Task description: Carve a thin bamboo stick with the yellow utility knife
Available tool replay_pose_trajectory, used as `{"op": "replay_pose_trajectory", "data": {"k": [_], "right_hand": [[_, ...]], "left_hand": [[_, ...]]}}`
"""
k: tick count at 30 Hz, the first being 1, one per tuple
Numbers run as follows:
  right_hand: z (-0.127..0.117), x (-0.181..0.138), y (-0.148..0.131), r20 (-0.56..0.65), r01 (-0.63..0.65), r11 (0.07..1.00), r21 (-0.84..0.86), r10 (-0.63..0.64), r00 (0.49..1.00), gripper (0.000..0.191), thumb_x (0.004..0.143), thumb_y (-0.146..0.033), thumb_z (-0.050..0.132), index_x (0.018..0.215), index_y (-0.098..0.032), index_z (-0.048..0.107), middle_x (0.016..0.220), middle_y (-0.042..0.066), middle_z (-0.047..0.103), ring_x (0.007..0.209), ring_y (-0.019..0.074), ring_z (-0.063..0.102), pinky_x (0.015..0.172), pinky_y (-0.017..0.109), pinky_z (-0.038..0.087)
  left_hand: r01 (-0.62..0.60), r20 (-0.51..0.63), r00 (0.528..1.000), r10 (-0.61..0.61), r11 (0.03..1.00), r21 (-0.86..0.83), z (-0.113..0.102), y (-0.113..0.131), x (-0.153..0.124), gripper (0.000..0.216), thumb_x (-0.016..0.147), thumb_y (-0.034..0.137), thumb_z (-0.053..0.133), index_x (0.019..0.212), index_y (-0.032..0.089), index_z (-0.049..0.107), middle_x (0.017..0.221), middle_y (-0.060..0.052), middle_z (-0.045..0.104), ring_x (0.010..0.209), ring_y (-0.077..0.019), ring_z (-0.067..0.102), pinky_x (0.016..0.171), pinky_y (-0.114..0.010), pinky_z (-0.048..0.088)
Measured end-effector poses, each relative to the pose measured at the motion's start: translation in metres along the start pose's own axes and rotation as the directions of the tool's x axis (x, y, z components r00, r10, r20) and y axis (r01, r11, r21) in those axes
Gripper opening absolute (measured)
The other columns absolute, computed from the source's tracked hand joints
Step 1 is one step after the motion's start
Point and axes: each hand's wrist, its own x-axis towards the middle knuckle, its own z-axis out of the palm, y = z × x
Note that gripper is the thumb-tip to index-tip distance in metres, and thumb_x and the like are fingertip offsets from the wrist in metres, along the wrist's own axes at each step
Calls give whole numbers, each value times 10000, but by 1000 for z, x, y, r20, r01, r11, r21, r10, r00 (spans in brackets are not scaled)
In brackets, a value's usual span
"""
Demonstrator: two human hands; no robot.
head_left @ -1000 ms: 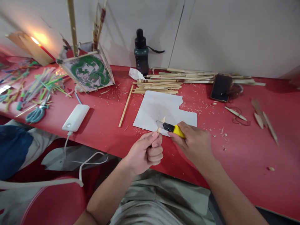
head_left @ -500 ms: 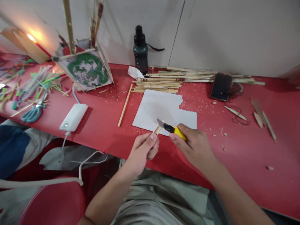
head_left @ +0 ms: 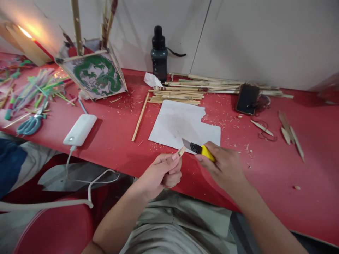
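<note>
My left hand is closed around a short bamboo piece, whose pale tip sticks out past my thumb. My right hand grips a yellow utility knife with its blade out. The blade tip sits just above the bamboo tip. Both hands hover over the near edge of the red table, just below a torn white paper sheet.
A pile of bamboo strips lies behind the paper beside a dark bottle. A phone, a white power bank, scissors, a dragon-painted lantern frame and a lit candle stand around. Shavings litter the table.
The knife blade has slid from beside the bamboo to above its tip. Less bamboo sticks out of my left hand. Both hands sit slightly lower and further right.
</note>
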Motion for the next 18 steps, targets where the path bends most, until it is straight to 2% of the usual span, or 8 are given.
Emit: {"op": "replay_pose_trajectory", "data": {"k": [3, 11, 15, 18], "right_hand": [[-1, 1, 1, -29, 59, 998, -31, -60, 998, 432, 1032, -577, 460, 859, -204, 593, 539, -34, 496, 446, 125, 410, 487, 287, 284], [-1, -5, 1, -17, 136, 990, -22, -137, 990, 381, 1046, -529, 463, 910, -200, 599, 550, -31, 534, 453, 123, 435, 486, 272, 308], [1, -7, -1, -32, 151, 986, -64, -153, 988, 371, 1054, -521, 449, 950, -198, 598, 574, -21, 563, 465, 125, 458, 490, 274, 308], [1, -7, -1, -80, 168, 974, -152, -181, 980, 372, 1054, -520, 455, 939, -192, 589, 583, -12, 571, 472, 126, 457, 485, 279, 296]], "left_hand": [[84, 50, 996, -79, 990, -110, 0, 2, -1, 471, 1033, 492, 468, 683, 199, 350, 508, 110, 140, 433, -42, 100, 438, -196, 130], [73, 72, 995, -63, 988, -135, 0, -2, -1, 478, 1032, 508, 464, 685, 201, 345, 507, 112, 137, 430, -42, 95, 437, -197, 130], [-5, 25, 1000, 5, 1000, -1, 0, 1, -1, 471, 1027, 488, 491, 684, 188, 374, 541, 100, 175, 448, -37, 129, 457, -216, 112], [-112, -26, 992, 120, 971, 211, 3, 1, -4, 491, 1035, 483, 484, 668, 183, 357, 565, 84, 217, 473, -37, 176, 473, -232, 121]]}}
